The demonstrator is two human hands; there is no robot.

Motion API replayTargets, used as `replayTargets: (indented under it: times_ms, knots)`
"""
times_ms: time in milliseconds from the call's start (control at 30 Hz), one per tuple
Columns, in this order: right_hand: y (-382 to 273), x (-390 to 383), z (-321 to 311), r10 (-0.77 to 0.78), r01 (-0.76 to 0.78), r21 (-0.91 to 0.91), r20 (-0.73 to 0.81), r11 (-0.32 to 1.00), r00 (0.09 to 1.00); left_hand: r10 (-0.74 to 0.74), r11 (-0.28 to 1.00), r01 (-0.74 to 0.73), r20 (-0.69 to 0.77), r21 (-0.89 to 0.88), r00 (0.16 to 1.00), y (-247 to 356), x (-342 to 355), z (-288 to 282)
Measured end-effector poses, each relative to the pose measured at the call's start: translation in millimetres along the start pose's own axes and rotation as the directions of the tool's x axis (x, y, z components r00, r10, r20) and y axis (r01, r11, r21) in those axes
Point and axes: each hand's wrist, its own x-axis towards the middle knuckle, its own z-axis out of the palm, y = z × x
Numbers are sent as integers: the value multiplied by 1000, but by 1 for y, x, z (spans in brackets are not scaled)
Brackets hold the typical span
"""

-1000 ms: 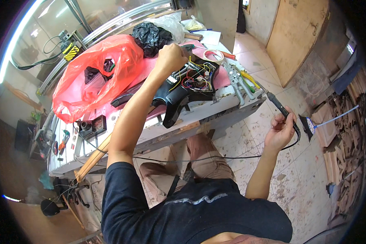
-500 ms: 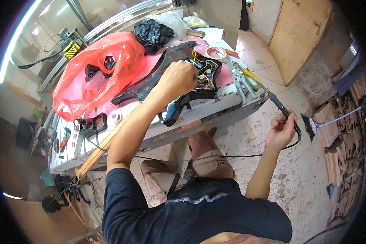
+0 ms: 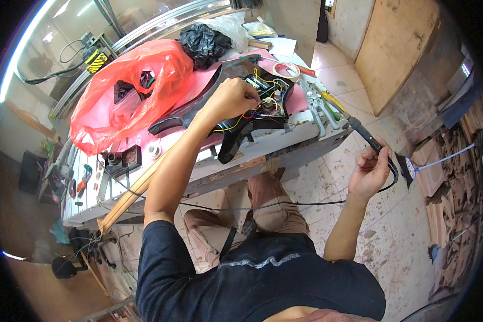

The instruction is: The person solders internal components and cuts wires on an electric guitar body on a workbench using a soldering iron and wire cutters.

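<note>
On the table lies a black guitar-shaped body (image 3: 232, 144) with an open compartment of circuit boards and thin coloured wires (image 3: 273, 102). Over the left side of this compartment is my left hand (image 3: 228, 100), its fingers pinched together; whatever is between the fingertips is too small to make out. A yellow wire (image 3: 228, 127) loops out below that hand. Off the table's right corner, my right hand (image 3: 371, 173) grips a soldering iron (image 3: 364, 133) by its dark handle, with the tip end toward the table. Its black cord (image 3: 263, 205) runs across in front of my legs.
Wire strippers (image 3: 317, 110), a tape roll (image 3: 286, 71) and a screwdriver (image 3: 300, 68) lie right of the body. A red plastic bag (image 3: 166, 61) and a black bag (image 3: 203, 45) sit at the back left. A wooden strip (image 3: 126, 206) overhangs the front edge.
My left hand has turned and shifted slightly left, so its pinched fingertips and more wires show. The yellow loop below it is now plainer. My right hand and the soldering iron have barely moved.
</note>
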Motion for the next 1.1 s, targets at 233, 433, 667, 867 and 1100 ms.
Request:
replayTargets:
  times_ms: [233,433,667,867,1100]
  knots:
    - [-6,-3,11,-44,43,28,65,999,997,-57,995,55,-26,-78,998,2,3,6]
    - [-8,-7,50,-40,7,116,285,993,958,-84,994,72,-151,-82,985,-3,-14,17]
    - [-16,-24,153,-123,16,166,660,986,741,31,999,-9,-417,54,908,8,-5,70]
    - [-6,-113,280,129,-96,-97,891,991,435,78,912,-373,-824,-168,561,1,-28,71]
    - [44,-125,318,316,-264,-231,882,936,349,188,891,-443,-808,-99,558,-13,-31,56]
